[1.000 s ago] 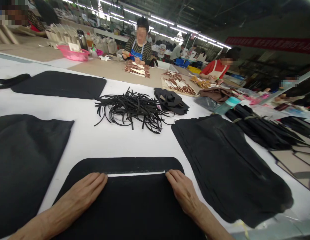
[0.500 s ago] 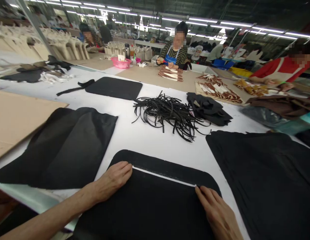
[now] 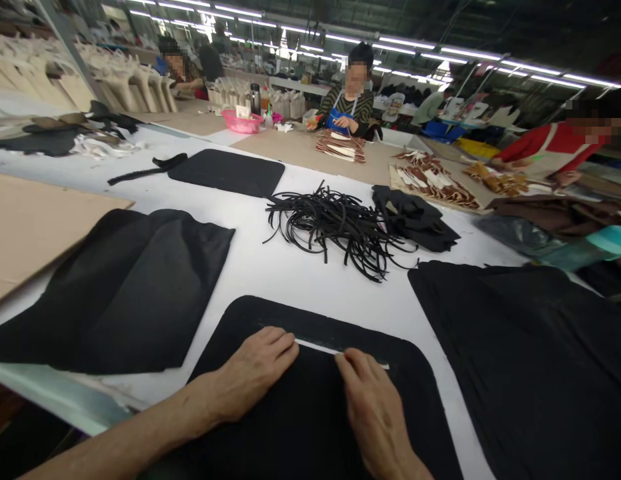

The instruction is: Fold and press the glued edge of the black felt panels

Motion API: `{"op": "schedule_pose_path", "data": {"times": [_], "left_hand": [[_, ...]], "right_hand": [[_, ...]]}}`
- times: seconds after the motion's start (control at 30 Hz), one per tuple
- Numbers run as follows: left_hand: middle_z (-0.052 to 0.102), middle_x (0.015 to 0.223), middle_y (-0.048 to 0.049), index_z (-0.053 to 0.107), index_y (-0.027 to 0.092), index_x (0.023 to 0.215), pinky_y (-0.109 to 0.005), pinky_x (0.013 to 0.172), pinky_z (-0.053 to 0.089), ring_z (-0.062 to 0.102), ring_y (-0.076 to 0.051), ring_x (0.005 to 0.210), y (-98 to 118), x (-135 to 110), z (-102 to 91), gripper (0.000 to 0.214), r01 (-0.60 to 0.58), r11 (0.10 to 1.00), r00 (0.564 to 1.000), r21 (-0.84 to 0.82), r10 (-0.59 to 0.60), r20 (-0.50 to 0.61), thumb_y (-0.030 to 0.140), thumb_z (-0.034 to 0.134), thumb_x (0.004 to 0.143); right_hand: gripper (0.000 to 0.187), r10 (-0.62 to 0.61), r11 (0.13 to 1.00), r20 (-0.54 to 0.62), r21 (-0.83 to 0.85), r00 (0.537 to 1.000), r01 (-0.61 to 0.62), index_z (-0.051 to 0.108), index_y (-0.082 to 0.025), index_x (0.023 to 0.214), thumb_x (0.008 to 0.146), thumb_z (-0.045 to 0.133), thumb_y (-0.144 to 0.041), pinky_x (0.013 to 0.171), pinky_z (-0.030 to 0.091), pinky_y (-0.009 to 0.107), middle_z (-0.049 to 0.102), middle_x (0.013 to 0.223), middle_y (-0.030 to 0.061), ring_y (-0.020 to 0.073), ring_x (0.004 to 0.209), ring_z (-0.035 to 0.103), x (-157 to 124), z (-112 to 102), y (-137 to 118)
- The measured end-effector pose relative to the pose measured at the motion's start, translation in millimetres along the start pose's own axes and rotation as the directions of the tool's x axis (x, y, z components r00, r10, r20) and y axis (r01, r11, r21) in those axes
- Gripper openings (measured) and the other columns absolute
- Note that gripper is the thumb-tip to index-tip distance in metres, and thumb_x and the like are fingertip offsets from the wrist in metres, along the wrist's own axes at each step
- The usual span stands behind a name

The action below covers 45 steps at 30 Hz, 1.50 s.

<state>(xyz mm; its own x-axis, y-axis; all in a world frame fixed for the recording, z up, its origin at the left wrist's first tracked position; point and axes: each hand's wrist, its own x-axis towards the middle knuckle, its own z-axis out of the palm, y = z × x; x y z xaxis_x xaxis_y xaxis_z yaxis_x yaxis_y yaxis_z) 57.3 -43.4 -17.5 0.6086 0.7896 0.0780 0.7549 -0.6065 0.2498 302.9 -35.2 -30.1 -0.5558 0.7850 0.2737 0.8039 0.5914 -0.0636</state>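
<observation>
Directly before me lies a black rounded-corner panel (image 3: 415, 373) of leather-like material. Over it is a black sheet (image 3: 310, 413), its far edge bordered by a narrow white strip (image 3: 317, 347). My left hand (image 3: 260, 367) has its fingers closed together on that edge, left of centre. My right hand (image 3: 375, 400) is closed on the same edge a short way to the right, fingers bent. A bit of the white strip shows between the hands and another beyond the right fingers. The thumbs are mostly hidden.
A tangle of black strips (image 3: 335, 227) lies ahead, beside crumpled black pieces (image 3: 415, 217). Black sheets (image 3: 140, 293) lie left and a black stack (image 3: 530, 333) right. Another black panel (image 3: 227, 172) is farther off. A co-worker (image 3: 347, 100) sits across the table.
Both hands have moved inward along the edge, the right one farther, so they are closer together. Less of the white strip shows between them.
</observation>
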Motion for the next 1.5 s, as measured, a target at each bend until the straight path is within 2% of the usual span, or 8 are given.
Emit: {"op": "schedule_pose_path", "data": {"times": [0.1,0.27,0.4,0.57,0.73,0.93,1.23,1.5], "left_hand": [[0.05,0.123,-0.0129,0.04,0.012,0.124,-0.043,0.094,0.04,0.045,-0.027,0.108,13,15,12.0,0.05,-0.018,0.998,0.996,0.062,0.013,0.094,0.012,0.051,0.076],[0.051,0.12,-0.0114,0.045,0.014,0.117,-0.04,0.094,0.04,0.046,-0.025,0.107,12,17,16.5,0.039,-0.006,0.998,0.995,0.056,0.001,0.104,0.009,0.047,0.078],[0.054,0.114,-0.0111,0.05,0.013,0.11,-0.037,0.091,0.043,0.048,-0.023,0.103,6,8,12.3,0.031,0.011,1.0,0.998,-0.025,-0.01,0.055,0.009,0.047,0.079],[0.057,0.102,-0.006,0.059,0.018,0.089,-0.03,0.082,0.047,0.051,-0.017,0.094,-10,-7,3.8,0.026,0.135,0.964,0.98,-0.228,-0.164,-0.11,0.008,0.035,0.087],[0.058,0.099,-0.0045,0.06,0.018,0.094,-0.028,0.081,0.046,0.051,-0.015,0.091,-34,-11,-8.9,0.028,0.243,0.919,0.94,-0.311,-0.302,-0.159,0.008,0.035,0.088],[0.058,0.093,-0.0037,0.062,0.018,0.092,-0.029,0.077,0.045,0.048,-0.016,0.087,-40,-5,-8.2,0.03,0.276,0.941,0.953,-0.196,-0.294,-0.073,0.006,0.036,0.085],[0.056,0.095,-0.0031,0.06,0.018,0.091,-0.028,0.08,0.043,0.047,-0.016,0.088,-39,-2,-2.3,0.024,0.241,0.962,0.965,-0.132,-0.252,-0.075,0.006,0.041,0.084],[0.054,0.087,-0.0027,0.056,0.017,0.079,-0.029,0.072,0.043,0.047,-0.017,0.082,-39,5,1.7,0.017,0.219,0.974,0.972,-0.052,-0.222,-0.071,0.011,0.043,0.087]], "right_hand": [[0.042,-0.062,0.998,0.071,0.038,0.996,0.059,0.052,-0.017,0.115,0.077,0.043,-0.001,0.077,0.047,0.041,0.058,0.102,0.0104,0.0261,0.089,0.053,16,11,-28],[0.038,-0.076,0.996,0.096,0.044,0.992,0.072,0.053,-0.015,0.11,0.076,0.047,0.0,0.078,0.045,0.039,0.057,0.099,0.0105,0.0257,0.088,0.051,13,19,-25],[0.031,-0.046,0.999,0.103,0.03,0.994,0.043,0.055,-0.016,0.097,0.074,0.047,0.002,0.072,0.044,0.037,0.055,0.092,0.0089,0.0243,0.083,0.049,13,16,-18],[0.022,-0.005,1.0,0.065,0.024,0.998,0.004,0.053,-0.021,0.078,0.078,0.045,-0.001,0.068,0.038,0.038,0.053,0.079,0.0052,0.0224,0.073,0.047,26,2,-24],[0.018,-0.011,0.991,0.031,0.134,0.999,0.007,0.052,-0.022,0.075,0.084,0.045,-0.008,0.063,0.034,0.034,0.051,0.075,0.0028,0.0206,0.069,0.046,54,-4,-43],[0.013,-0.088,0.992,0.031,0.094,0.996,0.085,0.052,-0.022,0.078,0.085,0.051,-0.011,0.063,0.036,0.032,0.051,0.076,0.0013,0.0193,0.073,0.049,83,18,-62],[0.014,-0.259,0.964,0.048,-0.041,0.965,0.261,0.055,-0.018,0.083,0.078,0.056,-0.006,0.063,0.037,0.035,0.053,0.08,0.005,0.0219,0.074,0.047,86,36,-63],[0.013,-0.195,0.975,0.106,0.133,0.975,0.18,0.054,-0.02,0.079,0.085,0.053,-0.009,0.069,0.039,0.029,0.054,0.082,0.0016,0.0179,0.078,0.05,97,28,-51]]}}
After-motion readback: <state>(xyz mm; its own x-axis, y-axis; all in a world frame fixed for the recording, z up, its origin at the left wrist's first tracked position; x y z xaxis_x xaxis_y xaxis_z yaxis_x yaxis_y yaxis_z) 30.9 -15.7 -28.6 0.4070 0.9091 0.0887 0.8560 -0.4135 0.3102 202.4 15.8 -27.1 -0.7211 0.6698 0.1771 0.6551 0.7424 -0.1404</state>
